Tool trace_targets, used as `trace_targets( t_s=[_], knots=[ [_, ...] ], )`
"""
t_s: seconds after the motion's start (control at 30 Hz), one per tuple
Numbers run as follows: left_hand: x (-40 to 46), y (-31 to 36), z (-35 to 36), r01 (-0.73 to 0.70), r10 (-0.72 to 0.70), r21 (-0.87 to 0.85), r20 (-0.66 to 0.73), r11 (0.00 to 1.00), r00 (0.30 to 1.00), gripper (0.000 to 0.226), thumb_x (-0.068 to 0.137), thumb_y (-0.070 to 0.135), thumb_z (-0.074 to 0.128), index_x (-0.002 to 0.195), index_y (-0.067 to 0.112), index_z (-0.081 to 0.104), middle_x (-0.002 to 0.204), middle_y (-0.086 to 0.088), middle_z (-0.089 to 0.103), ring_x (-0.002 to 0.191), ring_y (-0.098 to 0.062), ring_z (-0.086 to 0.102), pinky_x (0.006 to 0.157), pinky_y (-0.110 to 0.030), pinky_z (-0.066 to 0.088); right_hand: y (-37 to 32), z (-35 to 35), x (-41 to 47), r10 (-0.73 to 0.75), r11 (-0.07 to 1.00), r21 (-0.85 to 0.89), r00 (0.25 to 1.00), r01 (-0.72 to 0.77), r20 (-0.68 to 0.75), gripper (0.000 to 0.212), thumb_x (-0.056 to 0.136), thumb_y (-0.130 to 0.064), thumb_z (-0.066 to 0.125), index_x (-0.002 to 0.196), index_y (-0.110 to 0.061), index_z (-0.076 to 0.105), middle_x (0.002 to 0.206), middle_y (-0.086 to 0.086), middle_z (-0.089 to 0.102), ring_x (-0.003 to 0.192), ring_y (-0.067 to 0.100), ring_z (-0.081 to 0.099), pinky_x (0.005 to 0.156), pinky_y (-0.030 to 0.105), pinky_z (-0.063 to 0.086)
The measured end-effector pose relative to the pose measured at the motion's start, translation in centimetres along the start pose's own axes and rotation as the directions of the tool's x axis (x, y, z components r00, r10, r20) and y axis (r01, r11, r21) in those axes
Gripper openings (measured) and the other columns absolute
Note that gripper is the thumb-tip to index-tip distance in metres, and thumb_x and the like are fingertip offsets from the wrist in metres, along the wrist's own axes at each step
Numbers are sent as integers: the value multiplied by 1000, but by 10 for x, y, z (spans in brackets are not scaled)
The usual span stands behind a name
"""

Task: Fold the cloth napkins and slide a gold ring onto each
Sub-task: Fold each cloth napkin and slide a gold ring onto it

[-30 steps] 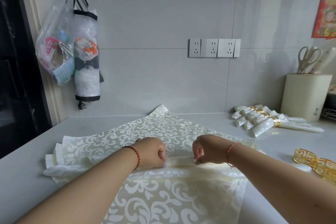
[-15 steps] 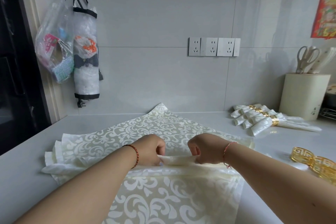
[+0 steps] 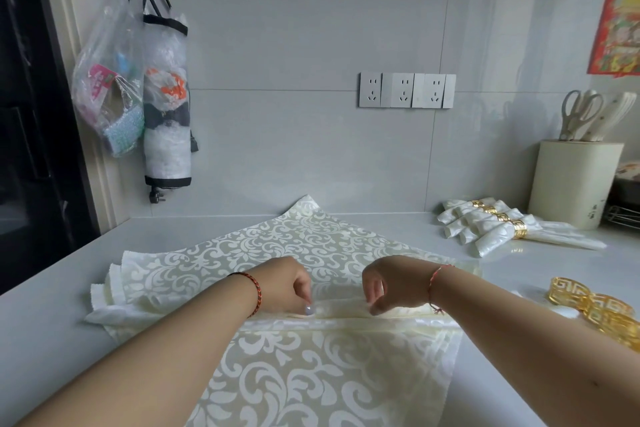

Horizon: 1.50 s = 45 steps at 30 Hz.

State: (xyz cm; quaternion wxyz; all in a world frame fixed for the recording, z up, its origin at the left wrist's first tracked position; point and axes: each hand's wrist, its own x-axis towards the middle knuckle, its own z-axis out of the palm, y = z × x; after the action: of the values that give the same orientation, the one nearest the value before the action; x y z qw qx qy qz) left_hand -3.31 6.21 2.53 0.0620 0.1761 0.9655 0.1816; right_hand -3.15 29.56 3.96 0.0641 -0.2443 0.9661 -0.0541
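Between the two hands, at the counter's centre, the top napkin (image 3: pixel 311 246) carries a narrow pleat whose long axis runs nine to three o'clock. Left hand (image 3: pixel 287 284) pinches its nine o'clock end, right hand (image 3: pixel 391 284) its three o'clock end, fingers curled downward. Loose gold rings (image 3: pixel 588 305) lie at three o'clock, nearer the right hand.

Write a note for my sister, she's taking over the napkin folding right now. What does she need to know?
Left hand: pinching the rolled fold of the top napkin.
Right hand: fingers curled over the same fold; whether it grips is hard to tell.
The napkin lies on a stack of unfolded ones on the counter.
Done: a few finished napkins, each in a gold ring, at the back right.
Left: finish this roll, ring it, then do the rest. Spare gold rings wait at the right.
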Motion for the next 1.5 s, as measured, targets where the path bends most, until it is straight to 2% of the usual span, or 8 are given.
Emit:
trace_targets(
  t_s=[0.13,0.3,0.43,0.57,0.67,0.9,1.07,1.5],
  knots=[
    [-1,1,4,8,-8,2,-15,1000,1000,27,78,31,76,101,28,62,90,14,60,80,-3,57,68,-14,45,-4,4,-1,54,998,28,998,-53,-37,32,79,-29,73,108,-20,62,91,-9,55,83,12,52,72,23,38],
    [-14,3,4,-118,120,25,-99,993,988,13,80,12,73,75,23,68,77,17,58,60,8,50,53,-3,37,-11,8,-11,4,999,-49,986,-12,-169,9,78,-17,68,84,-23,66,84,-9,61,79,13,56,65,23,42],
    [-26,4,8,-139,143,78,-40,987,989,22,83,2,61,84,20,73,83,19,54,69,5,51,60,-4,38,-15,21,-24,-29,991,-132,985,6,-172,33,78,-2,52,97,-23,69,105,-3,62,99,18,57,82,24,47],
    [-29,1,9,-86,87,21,-17,996,996,26,89,28,61,67,16,65,78,9,63,59,0,52,59,-20,48,-21,30,-31,6,991,-132,978,-34,-207,17,87,-20,50,85,-10,64,99,4,61,91,23,56,77,28,48],
    [-26,-4,7,-63,62,-4,-49,998,997,29,85,33,70,59,25,61,62,17,57,48,5,47,49,-7,37,-27,27,-24,51,991,-109,973,-78,-224,29,90,-38,57,78,-12,59,93,9,63,83,24,54,72,28,44],
    [-16,-2,3,145,-142,-42,68,989,988,34,74,42,79,102,29,63,92,16,57,87,-6,56,78,-21,44,-33,35,1,89,991,106,990,-78,-105,34,89,-48,56,106,-18,57,108,4,60,88,18,50,75,29,40],
    [-15,7,-7,188,-191,31,183,982,964,25,77,43,75,93,27,65,81,17,56,84,-9,53,69,-22,40,-41,34,8,56,996,69,998,-53,-41,33,92,-48,49,87,-16,56,83,2,58,73,19,49,65,31,37],
    [-61,-6,-24,132,-87,-137,292,982,952,11,83,34,73,76,27,70,64,19,62,63,1,55,60,-12,42,-42,18,-21,-103,979,171,994,107,-33,33,89,-51,56,85,-18,62,72,-9,53,61,6,43,60,22,36]
  ],
)
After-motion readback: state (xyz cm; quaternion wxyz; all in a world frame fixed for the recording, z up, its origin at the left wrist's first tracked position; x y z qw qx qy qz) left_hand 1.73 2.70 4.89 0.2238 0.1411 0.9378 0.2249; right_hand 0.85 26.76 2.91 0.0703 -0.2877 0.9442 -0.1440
